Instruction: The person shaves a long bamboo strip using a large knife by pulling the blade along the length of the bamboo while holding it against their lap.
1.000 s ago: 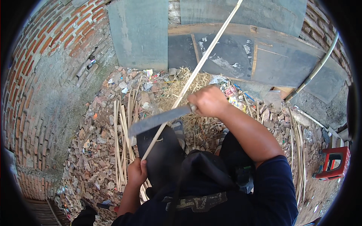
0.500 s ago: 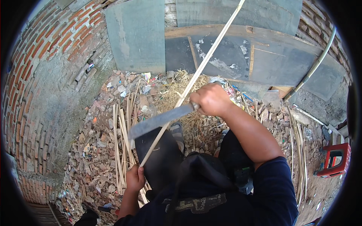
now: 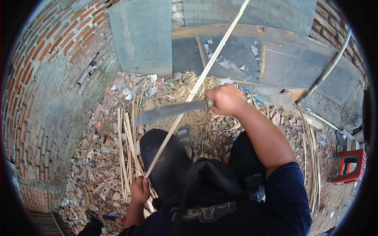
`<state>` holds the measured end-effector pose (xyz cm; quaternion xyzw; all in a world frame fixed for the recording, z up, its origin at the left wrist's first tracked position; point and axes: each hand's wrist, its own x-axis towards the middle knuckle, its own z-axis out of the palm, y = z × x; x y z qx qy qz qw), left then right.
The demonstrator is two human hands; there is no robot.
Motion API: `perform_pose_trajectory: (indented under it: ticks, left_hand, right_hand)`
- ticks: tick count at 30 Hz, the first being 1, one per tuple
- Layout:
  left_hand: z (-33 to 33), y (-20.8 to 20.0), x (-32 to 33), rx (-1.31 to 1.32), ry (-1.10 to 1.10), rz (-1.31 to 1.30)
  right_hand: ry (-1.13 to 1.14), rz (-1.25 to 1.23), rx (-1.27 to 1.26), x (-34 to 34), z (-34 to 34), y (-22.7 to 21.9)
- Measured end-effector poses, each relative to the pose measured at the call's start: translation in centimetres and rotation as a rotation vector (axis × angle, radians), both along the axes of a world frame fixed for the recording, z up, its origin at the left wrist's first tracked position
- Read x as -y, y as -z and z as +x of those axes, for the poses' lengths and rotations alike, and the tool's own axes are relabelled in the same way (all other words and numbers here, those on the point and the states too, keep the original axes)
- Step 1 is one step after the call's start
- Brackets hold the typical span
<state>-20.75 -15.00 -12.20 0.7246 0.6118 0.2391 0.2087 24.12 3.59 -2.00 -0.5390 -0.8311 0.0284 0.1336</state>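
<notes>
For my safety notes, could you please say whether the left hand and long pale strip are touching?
Touching: the head view shows the left hand closed around the long pale strip without a gap.

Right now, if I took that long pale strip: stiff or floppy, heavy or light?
The long pale strip probably flexes rather than flops: it runs nearly straight well past the left hand. Likely light for its length, being so narrow. Its upper stretch may whip, reaching far from that grip.
</notes>
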Motion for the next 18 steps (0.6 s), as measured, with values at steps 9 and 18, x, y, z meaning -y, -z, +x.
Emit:
perform_pose_trajectory:
  ticks: [9, 18]
  left_hand:
    - [-0.1, -0.5, 0.2, 0.033, -0.024, -0.064]
    - [-0.4, 0.3, 1.0, -0.006, -0.048, 0.035]
  right_hand:
    - [0.063, 0.136, -0.150, -0.3, 2.4, 1.0]
    - [0.112, -0.035, -0.065, -0.7, 2.6, -0.3]
